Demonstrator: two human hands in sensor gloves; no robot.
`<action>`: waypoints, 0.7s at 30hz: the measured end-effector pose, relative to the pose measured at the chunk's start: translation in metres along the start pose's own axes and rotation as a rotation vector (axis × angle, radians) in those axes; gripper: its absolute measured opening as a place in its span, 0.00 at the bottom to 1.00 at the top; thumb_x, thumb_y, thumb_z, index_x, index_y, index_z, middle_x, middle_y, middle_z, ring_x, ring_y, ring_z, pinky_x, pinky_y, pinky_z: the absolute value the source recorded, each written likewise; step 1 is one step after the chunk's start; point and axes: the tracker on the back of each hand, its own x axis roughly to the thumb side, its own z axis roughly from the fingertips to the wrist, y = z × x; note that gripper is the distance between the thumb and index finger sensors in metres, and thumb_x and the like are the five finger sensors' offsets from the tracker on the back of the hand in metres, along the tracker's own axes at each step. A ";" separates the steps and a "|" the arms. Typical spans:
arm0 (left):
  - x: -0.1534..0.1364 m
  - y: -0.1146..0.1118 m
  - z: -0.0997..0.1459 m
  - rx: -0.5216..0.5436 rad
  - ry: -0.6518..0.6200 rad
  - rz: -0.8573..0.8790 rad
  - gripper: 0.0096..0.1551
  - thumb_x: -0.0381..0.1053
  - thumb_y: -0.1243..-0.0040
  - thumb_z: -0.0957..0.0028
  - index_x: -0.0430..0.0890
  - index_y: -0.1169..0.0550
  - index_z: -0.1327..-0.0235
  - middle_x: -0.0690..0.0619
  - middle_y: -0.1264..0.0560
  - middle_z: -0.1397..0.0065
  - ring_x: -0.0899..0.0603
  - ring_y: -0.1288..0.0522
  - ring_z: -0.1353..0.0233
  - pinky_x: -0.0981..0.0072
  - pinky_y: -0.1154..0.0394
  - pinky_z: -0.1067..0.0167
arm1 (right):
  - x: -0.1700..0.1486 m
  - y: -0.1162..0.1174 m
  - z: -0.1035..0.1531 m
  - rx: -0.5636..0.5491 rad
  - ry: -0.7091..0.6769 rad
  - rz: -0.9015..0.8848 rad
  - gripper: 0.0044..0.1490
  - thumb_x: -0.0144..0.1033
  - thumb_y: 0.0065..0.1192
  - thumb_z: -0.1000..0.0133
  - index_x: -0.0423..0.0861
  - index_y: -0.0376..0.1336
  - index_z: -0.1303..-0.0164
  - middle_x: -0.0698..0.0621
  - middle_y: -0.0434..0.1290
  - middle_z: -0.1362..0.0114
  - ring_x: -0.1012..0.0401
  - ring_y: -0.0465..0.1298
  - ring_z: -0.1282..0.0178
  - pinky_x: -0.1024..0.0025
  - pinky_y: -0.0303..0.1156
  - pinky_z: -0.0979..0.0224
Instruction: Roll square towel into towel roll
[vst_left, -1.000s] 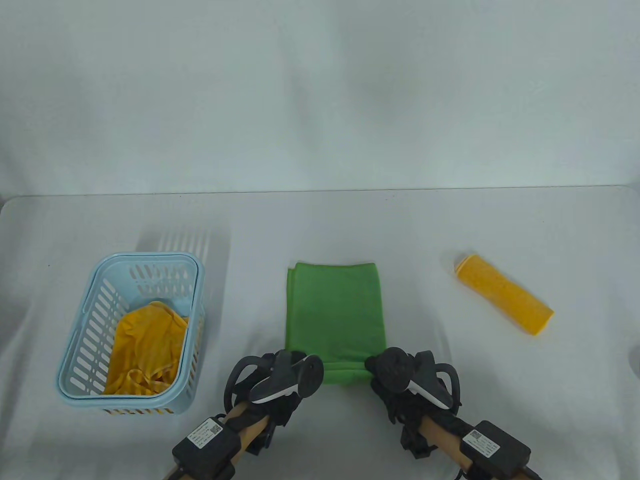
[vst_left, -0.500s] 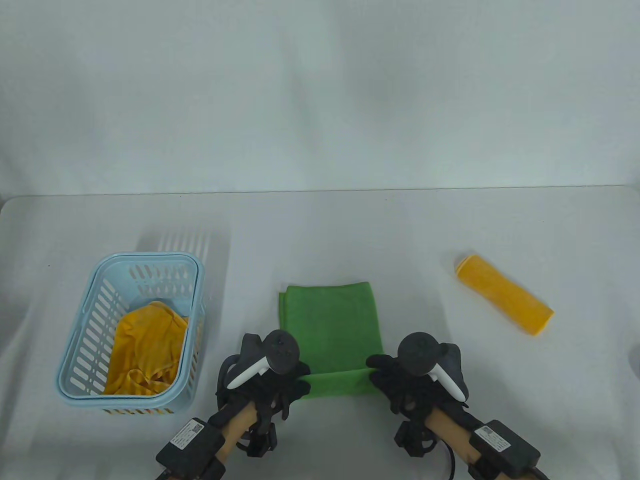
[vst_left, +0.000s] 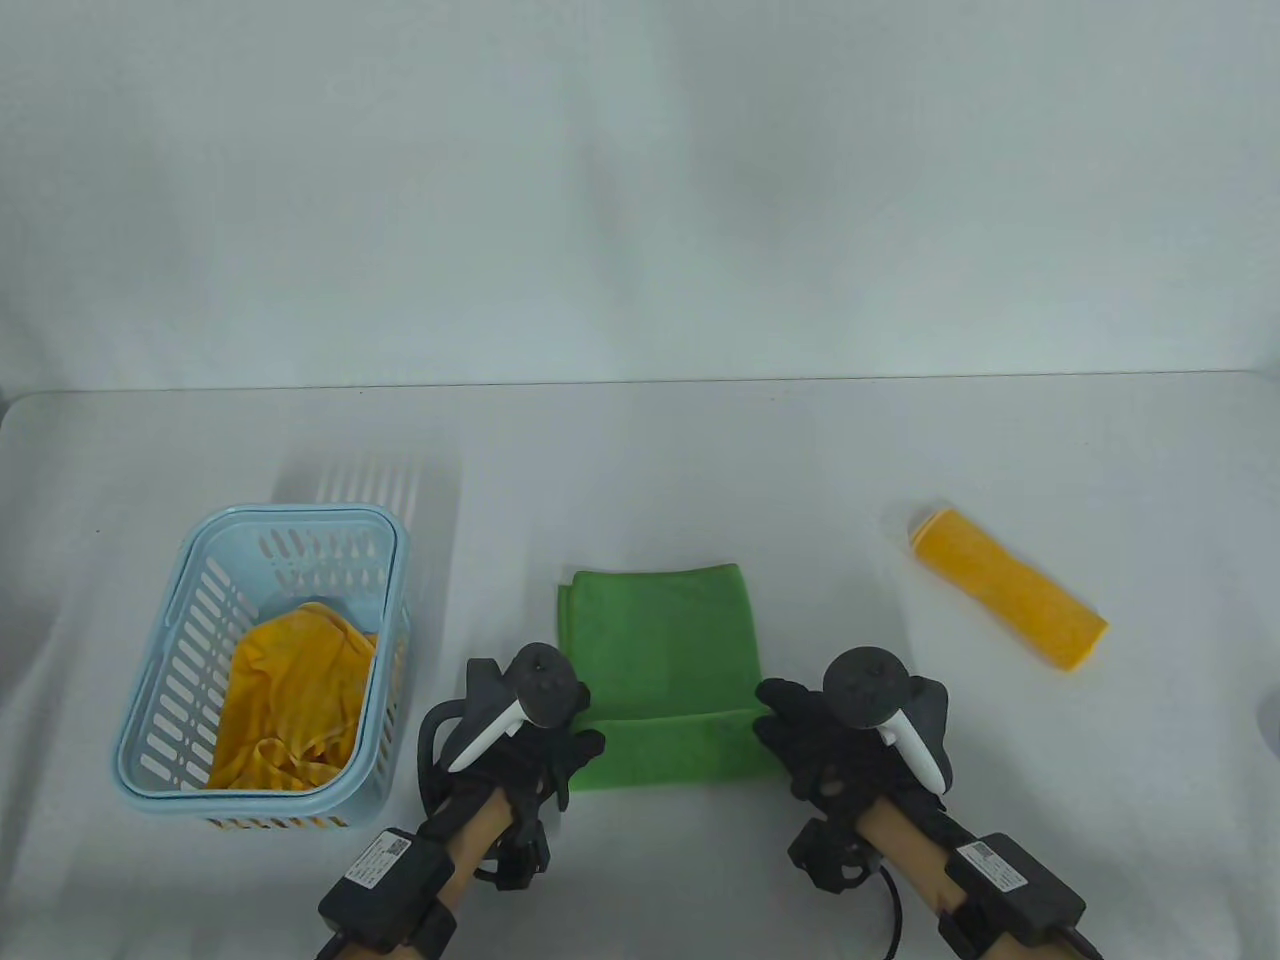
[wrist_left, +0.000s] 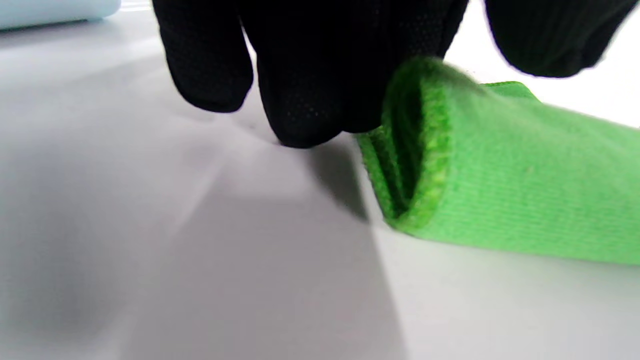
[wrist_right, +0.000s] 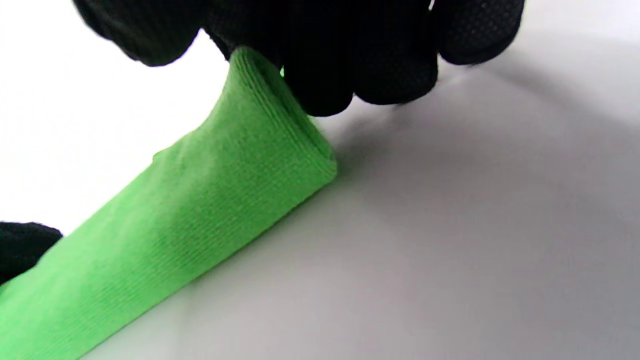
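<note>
A green towel lies folded on the white table in front of me. Its near edge is turned over into a loose first roll. My left hand pinches the roll's left end and my right hand pinches its right end. In the left wrist view the gloved fingers sit at the open end of the roll, thumb on the other side. In the right wrist view the fingers and thumb hold the roll's end lifted a little off the table.
A light blue slotted basket stands at the left with a crumpled yellow cloth inside. A finished yellow towel roll lies at the right. The table's far edge meets a white backdrop.
Both hands first dragged the green towel toward me. Since then the turned-over near band has grown wider, and the hands have shifted slightly outward at its ends.
</note>
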 end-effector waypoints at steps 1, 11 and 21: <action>-0.001 0.000 0.000 0.001 0.001 -0.001 0.42 0.66 0.42 0.61 0.57 0.31 0.29 0.58 0.26 0.29 0.48 0.21 0.35 0.48 0.27 0.33 | 0.000 -0.001 0.000 -0.001 0.002 -0.004 0.39 0.57 0.59 0.59 0.58 0.61 0.35 0.54 0.74 0.33 0.51 0.74 0.37 0.48 0.68 0.32; 0.005 0.007 0.007 0.079 -0.019 -0.091 0.47 0.69 0.40 0.65 0.58 0.33 0.27 0.56 0.28 0.25 0.44 0.23 0.30 0.45 0.28 0.31 | 0.003 -0.006 0.005 -0.032 -0.025 0.026 0.44 0.58 0.62 0.61 0.58 0.57 0.32 0.52 0.68 0.27 0.49 0.70 0.30 0.44 0.64 0.29; 0.041 -0.002 0.024 0.060 -0.260 -0.297 0.45 0.66 0.37 0.66 0.67 0.35 0.29 0.58 0.35 0.22 0.45 0.30 0.25 0.46 0.33 0.27 | 0.041 0.012 0.027 -0.036 -0.228 0.428 0.47 0.57 0.69 0.64 0.63 0.56 0.32 0.60 0.60 0.22 0.51 0.61 0.21 0.43 0.58 0.23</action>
